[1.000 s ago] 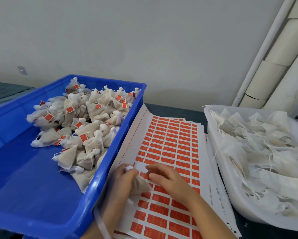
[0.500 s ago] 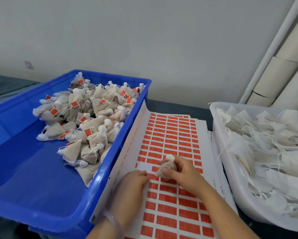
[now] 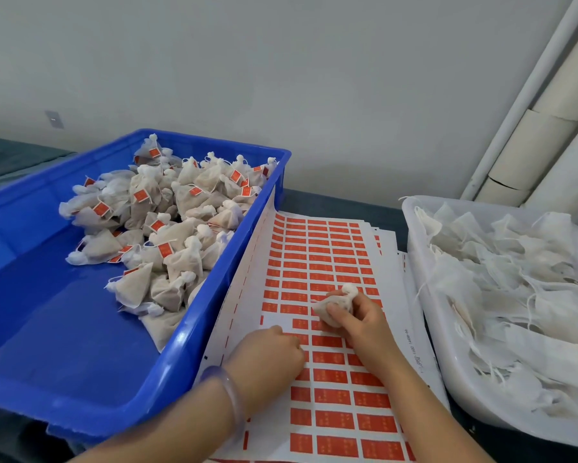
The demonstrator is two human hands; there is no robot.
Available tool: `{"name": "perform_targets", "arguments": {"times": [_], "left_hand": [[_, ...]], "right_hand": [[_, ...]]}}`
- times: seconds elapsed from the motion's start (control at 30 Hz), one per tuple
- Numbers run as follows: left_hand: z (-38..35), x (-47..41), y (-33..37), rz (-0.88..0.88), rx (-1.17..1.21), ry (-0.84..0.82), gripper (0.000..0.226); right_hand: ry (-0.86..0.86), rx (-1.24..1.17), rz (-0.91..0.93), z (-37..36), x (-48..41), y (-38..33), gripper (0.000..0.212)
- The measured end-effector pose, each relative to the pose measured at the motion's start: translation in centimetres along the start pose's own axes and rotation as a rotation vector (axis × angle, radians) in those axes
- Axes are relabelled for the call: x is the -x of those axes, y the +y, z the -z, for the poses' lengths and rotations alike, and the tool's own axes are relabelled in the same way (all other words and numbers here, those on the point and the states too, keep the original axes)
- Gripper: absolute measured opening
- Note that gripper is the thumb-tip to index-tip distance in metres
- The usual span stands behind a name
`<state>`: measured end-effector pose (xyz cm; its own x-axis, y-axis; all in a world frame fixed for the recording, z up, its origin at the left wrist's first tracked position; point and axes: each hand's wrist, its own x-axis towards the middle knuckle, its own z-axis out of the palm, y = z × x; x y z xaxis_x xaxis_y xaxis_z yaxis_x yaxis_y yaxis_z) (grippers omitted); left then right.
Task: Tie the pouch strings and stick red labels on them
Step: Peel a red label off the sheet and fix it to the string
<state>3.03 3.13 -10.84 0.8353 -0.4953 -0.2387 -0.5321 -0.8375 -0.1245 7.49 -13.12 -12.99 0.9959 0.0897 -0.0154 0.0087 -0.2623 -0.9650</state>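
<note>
Fingers (image 3: 335, 309) of the right hand (image 3: 357, 324) are closed around a small tied white mesh pouch (image 3: 336, 304), held over the white sheet of red rectangular labels (image 3: 317, 262). A moment ago the left hand (image 3: 267, 352) held this pouch; now it rests curled on the sheet, seemingly picking a label, so sticking probably comes next.

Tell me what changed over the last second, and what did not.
The pouch passed from the left hand to the right hand, which now grips it over the label sheet. The left hand, let go, dropped onto the sheet's lower labels. The blue bin and white bin kept their contents.
</note>
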Motion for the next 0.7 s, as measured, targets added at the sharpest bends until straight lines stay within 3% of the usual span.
{"name": "perform_targets", "arguments": {"times": [0.43, 0.7], "left_hand": [[-0.9, 0.3, -0.2, -0.141, -0.145, 0.076, 0.050], [-1.5, 0.3, 0.0, -0.126, -0.158, 0.104, 0.049]], "right_hand": [[0.015, -0.036, 0.011, 0.0, 0.3, 0.4, 0.012], [0.024, -0.031, 0.019, 0.0, 0.4, 0.6, 0.014]]}}
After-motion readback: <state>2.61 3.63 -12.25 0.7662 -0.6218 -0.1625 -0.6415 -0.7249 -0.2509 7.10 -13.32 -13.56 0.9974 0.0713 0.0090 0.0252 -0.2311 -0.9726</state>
